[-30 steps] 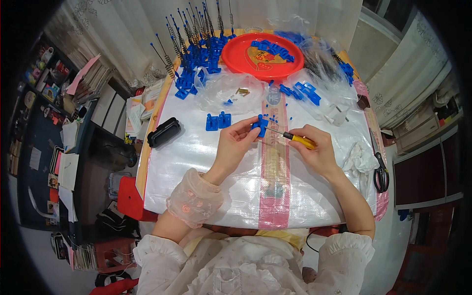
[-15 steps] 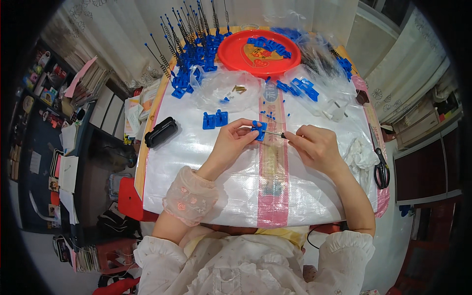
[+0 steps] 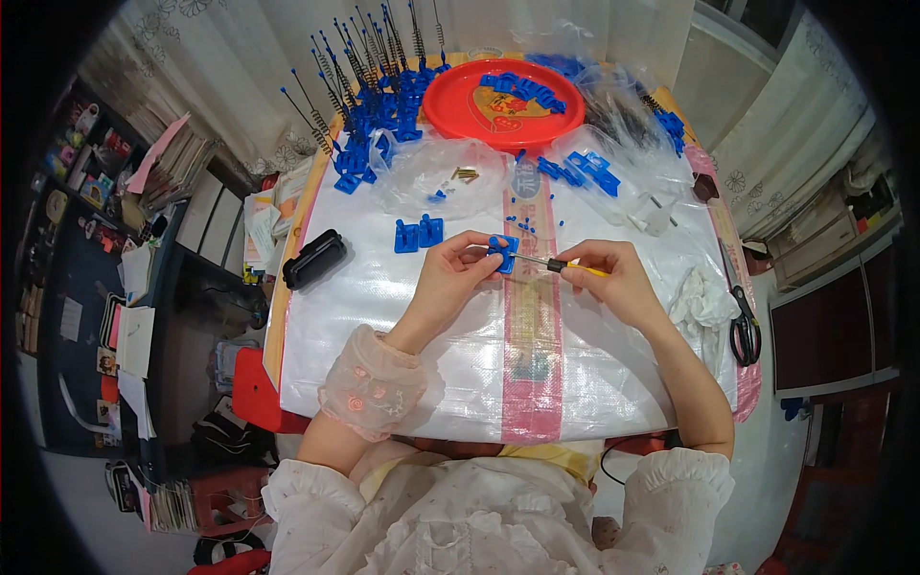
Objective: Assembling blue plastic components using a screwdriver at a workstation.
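Note:
Between the thumb and fingers of my left hand (image 3: 458,271) is a small blue plastic part (image 3: 503,254), held above the striped sheet. My right hand (image 3: 610,276) grips a screwdriver (image 3: 583,270) by its yellow and black handle. The shaft points left, and its tip meets the blue part. Two similar blue plates (image 3: 419,233) lie just left of my left hand. Several tiny blue pieces (image 3: 522,224) are scattered beyond the held part. An open clear plastic bag (image 3: 446,182) with small brass-coloured pieces (image 3: 466,174) lies farther back.
A red round tray (image 3: 443,110) with blue parts stands at the back. Blue bases with upright black springs (image 3: 369,91) crowd the back left. A black case (image 3: 314,259) sits near the left edge, black scissors (image 3: 744,331) at the right edge, beside a crumpled white bag (image 3: 704,302).
My right hand has shifted its grip back on the screwdriver, so the yellow handle now shows. My left hand and the blue part have stayed nearly in place.

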The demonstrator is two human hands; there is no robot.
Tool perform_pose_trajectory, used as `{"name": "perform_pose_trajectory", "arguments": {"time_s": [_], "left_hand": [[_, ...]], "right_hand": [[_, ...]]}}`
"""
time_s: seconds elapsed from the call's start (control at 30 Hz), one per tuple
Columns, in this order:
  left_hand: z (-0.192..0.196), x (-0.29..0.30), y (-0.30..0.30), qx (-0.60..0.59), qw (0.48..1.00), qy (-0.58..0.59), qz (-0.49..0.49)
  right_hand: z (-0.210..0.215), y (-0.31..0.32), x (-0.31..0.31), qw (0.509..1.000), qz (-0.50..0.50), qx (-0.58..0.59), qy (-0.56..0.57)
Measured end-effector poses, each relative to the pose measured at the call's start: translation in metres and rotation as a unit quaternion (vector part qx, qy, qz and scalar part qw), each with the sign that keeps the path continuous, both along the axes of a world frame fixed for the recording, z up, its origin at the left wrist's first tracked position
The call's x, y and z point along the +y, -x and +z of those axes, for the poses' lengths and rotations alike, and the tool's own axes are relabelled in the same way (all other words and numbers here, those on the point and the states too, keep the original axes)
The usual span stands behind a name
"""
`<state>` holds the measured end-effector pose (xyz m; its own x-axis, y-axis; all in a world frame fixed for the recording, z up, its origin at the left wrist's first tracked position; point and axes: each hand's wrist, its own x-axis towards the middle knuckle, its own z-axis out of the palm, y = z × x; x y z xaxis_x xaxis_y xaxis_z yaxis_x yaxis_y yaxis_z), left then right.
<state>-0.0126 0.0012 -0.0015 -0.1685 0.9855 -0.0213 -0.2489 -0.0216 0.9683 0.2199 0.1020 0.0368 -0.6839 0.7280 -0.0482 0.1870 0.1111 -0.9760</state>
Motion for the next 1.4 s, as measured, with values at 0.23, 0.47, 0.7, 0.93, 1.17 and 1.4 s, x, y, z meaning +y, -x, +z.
{"name": "perform_pose_trajectory", "arguments": {"time_s": [0.23, 0.47, 0.7, 0.93, 1.17, 1.4], "left_hand": [[-0.002, 0.0, -0.004, 0.03, 0.999, -0.014, -0.001], [0.0, 0.0, -0.002, -0.006, 0.999, -0.021, 0.023], [0.001, 0.0, -0.002, -0.018, 1.0, -0.001, 0.017], [0.004, -0.002, -0.002, 0.012, 1.0, 0.023, -0.001], [0.0, -0.002, 0.002, 0.025, 0.999, 0.016, -0.016], [0.007, -0.005, 0.0, 0.033, 0.999, 0.014, -0.019]], "right_hand": [[0.002, -0.008, 0.017, 0.99, 0.062, -0.055, 0.112], [0.0, 0.003, -0.002, 0.97, 0.005, -0.03, -0.241], [0.006, -0.002, -0.01, 0.858, 0.03, -0.048, -0.51], [0.002, -0.002, -0.005, 0.898, 0.014, -0.013, -0.44], [-0.006, 0.0, -0.002, 0.929, 0.003, 0.008, -0.369], [-0.006, 0.001, -0.004, 0.976, -0.029, 0.0, -0.214]]}}
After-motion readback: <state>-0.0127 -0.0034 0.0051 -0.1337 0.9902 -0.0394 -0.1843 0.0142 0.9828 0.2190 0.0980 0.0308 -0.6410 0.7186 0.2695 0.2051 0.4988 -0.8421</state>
